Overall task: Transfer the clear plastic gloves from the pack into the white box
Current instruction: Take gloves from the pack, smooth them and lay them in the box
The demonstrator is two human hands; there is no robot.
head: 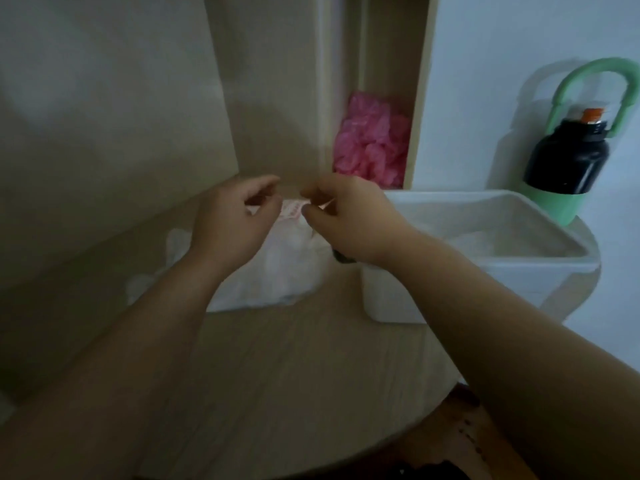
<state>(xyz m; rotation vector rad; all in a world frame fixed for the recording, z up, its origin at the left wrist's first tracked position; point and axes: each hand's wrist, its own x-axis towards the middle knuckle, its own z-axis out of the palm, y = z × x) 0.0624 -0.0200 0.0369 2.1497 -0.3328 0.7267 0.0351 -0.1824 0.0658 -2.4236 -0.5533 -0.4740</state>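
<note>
Clear, thin plastic w/ a milky sheen: the glove pack stands soft and puffy on the bench, mid-frame, just left of the white box. Can't tell if pack and box touch. Pack's top is a flat strip w/ pink-red print, too blurred to read. Left hand and right hand meet at that strip, 1 on each side. Fingers are curled, w/ thumb + forefinger of each hand pinching the pack's top edge. Left of the pack, more clear film lies on the bench in soft rounded lobes.

White box is smooth hard plastic, rectangular, w/ rounded corners, a thick rim and an open top. Inside sits a crumpled heap of clear plastic. A small dark thing shows under the right wrist, between pack and box; can't tell what it is.

Bench is pale wood-grain, matte, w/ a curved front edge. Behind it stand flat beige panels and a tall narrow cubby, stuffed at the bottom w/ crinkly pink plastic. Far right, behind the box, is a black bottle w/ a mint-green loop handle, green base sleeve and an orange bit at the cap. Wall is plain, pale white-blue. Light is dim and the whole view is soft.
</note>
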